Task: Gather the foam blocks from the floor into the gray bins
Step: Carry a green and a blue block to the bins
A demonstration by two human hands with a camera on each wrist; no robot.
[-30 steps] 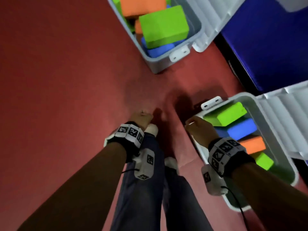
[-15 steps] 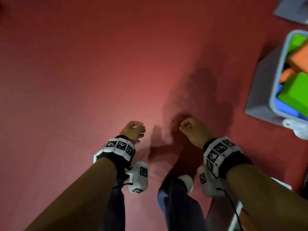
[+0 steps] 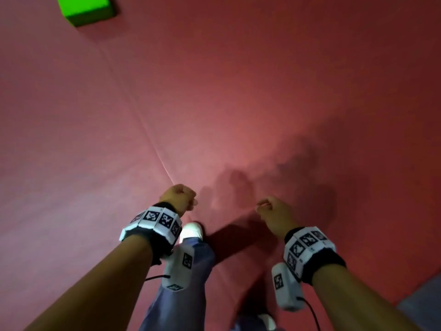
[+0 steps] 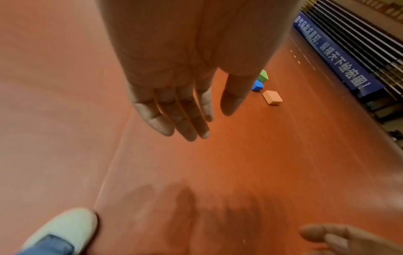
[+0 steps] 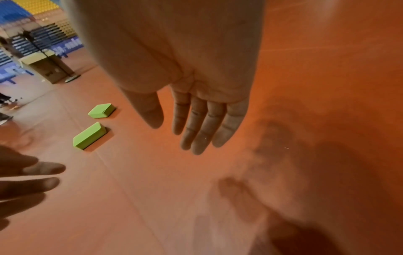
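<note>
My left hand and right hand hang in front of me over the red floor, both holding nothing. In the left wrist view the left hand has relaxed, nearly straight fingers. The right hand looks the same in the right wrist view. A green foam block lies on the floor at the far top left of the head view. Two green blocks lie ahead to the left of my right hand. Farther off sit a green block, a blue block and an orange block. No gray bin is in view.
My white shoe and jeans leg are below my hands. A seam in the floor runs diagonally. A blue banner and railings border the floor far off. A cardboard box and a stand are at the far left.
The view has swung left, away from the two bins, which have left the frame. A green block has come into view at the top left. Both hands stay empty.
</note>
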